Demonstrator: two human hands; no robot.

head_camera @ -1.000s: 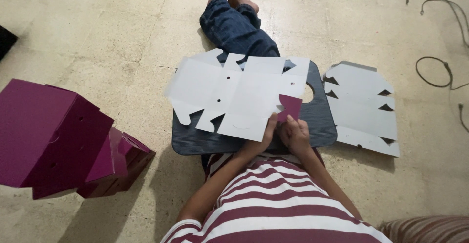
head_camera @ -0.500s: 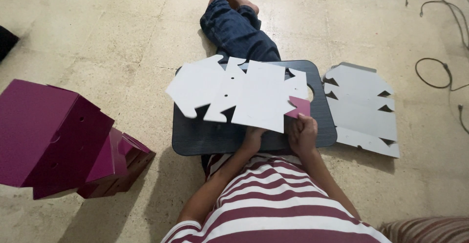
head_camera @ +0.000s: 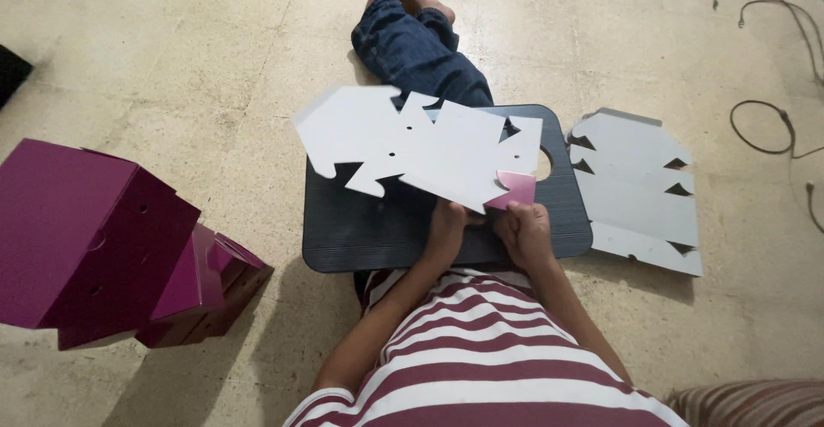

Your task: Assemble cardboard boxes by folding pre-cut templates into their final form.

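I sit on the floor with a dark ribbed lap board (head_camera: 360, 230) across my legs. Both hands hold a flat die-cut cardboard blank (head_camera: 421, 148), white side up, lifted above the board. My left hand (head_camera: 446, 225) grips its near edge from underneath. My right hand (head_camera: 524, 230) pinches a small flap folded over to show its magenta side (head_camera: 515, 188). The blank's left part juts out past the board's far left corner.
A stack of flat white blanks (head_camera: 639, 187) lies on the floor right of the board. Folded magenta boxes (head_camera: 103, 247) sit at the left. My jeans-clad leg (head_camera: 412, 49) stretches ahead. Black cables (head_camera: 772, 92) lie at the far right.
The blank has been lifted and turned, its left part swinging up and leftward. My hands have shifted slightly along its near edge, still holding the magenta flap.
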